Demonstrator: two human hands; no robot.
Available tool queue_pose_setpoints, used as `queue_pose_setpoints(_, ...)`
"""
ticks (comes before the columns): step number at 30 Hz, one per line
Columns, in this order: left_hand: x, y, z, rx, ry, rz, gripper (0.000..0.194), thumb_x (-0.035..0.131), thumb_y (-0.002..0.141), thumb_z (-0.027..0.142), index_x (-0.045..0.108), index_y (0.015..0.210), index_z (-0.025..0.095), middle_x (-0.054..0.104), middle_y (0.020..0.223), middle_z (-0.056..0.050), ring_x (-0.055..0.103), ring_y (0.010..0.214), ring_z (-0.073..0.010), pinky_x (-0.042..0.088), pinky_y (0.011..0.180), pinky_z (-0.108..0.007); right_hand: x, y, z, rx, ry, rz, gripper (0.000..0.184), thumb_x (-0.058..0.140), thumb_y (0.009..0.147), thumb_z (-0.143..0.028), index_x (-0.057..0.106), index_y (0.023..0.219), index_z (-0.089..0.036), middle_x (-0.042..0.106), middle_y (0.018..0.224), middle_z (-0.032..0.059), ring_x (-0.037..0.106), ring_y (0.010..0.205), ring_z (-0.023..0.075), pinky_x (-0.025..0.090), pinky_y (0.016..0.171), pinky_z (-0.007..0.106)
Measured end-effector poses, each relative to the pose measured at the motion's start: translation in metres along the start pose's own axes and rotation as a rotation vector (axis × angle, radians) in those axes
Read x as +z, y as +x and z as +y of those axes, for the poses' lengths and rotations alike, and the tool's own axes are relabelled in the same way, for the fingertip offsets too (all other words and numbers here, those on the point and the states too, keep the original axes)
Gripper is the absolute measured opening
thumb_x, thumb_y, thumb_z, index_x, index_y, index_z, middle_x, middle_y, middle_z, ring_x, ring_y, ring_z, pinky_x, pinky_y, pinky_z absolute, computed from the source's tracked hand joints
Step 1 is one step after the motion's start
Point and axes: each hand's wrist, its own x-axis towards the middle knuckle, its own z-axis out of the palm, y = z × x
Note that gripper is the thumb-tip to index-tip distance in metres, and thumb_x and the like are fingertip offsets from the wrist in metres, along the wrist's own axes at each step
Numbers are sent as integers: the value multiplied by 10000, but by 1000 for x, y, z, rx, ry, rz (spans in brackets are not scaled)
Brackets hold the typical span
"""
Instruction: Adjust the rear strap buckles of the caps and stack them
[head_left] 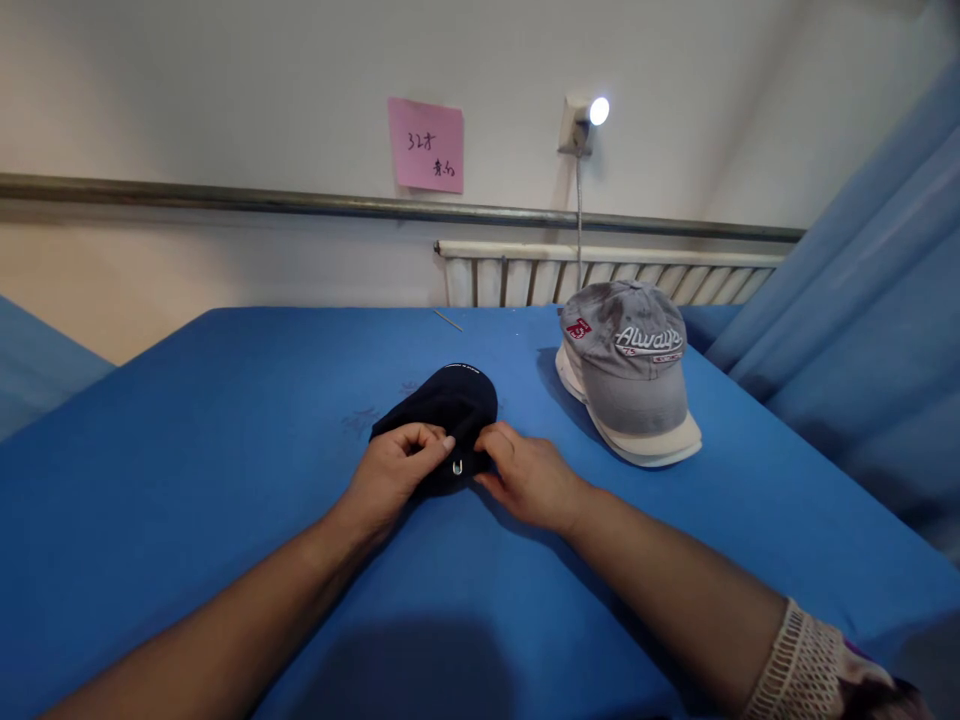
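A black cap (466,397) lies on its side on the blue-covered table (247,420), with small white lettering along its far edge. My left hand (391,468) pinches the cap's near edge between thumb and fingers. Close by, my right hand (531,474) grips the same edge from the right, its fingertips partly hidden behind the cloth. Between the two hands shows a small shiny metal buckle (457,467) on the cap's strap.
Stacked caps (634,370), a grey one with "Always" on top, stand to the right. A thin stick (448,320) lies near the far edge. Behind are a radiator (540,280), a metal pipe (300,202) and a pink note (426,146). A blue curtain (870,270) hangs at right.
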Motion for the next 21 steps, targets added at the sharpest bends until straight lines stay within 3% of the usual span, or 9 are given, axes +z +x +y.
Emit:
queue_pose_setpoints(4, -2, 0, -2, -12, 0, -15, 358, 718, 693, 332, 463, 503, 168, 550, 717, -2, 447, 644, -120, 341, 599, -263, 2, 1, 2, -22, 5, -4, 186, 539, 911, -152, 546, 1097, -155, 640, 1089, 104, 652, 869, 204, 530, 739, 331)
queue_pose_setpoints(8, -4, 0, -3, -20, 8, 0, 299, 681, 663, 278, 463, 489, 172, 626, 882, -55, 529, 770, -168, 385, 655, -292, 1, -1, 2, -93, 5, 84, 199, 491, 933, -143, 566, 1114, -174, 632, 1157, 107, 647, 940, 196, 531, 775, 312)
queue_pose_setpoints(15, -4, -2, 0, -43, 20, 3, 285, 644, 648, 277, 435, 476, 187, 647, 987, -86, 567, 897, -228, 417, 707, -332, 1, -2, -3, -160, -72, 226, 212, 452, 972, -173, 599, 1124, -152, 670, 1137, 113, 658, 901, 203, 542, 764, 321)
queue_pose_setpoints(21, -1, -3, 1, -19, 33, 10, 297, 665, 651, 285, 440, 480, 193, 659, 985, -92, 583, 945, -257, 441, 725, -350, 4, -2, -3, -183, -128, 212, 180, 474, 950, -148, 621, 1053, -161, 683, 1091, 112, 654, 881, 199, 531, 752, 314)
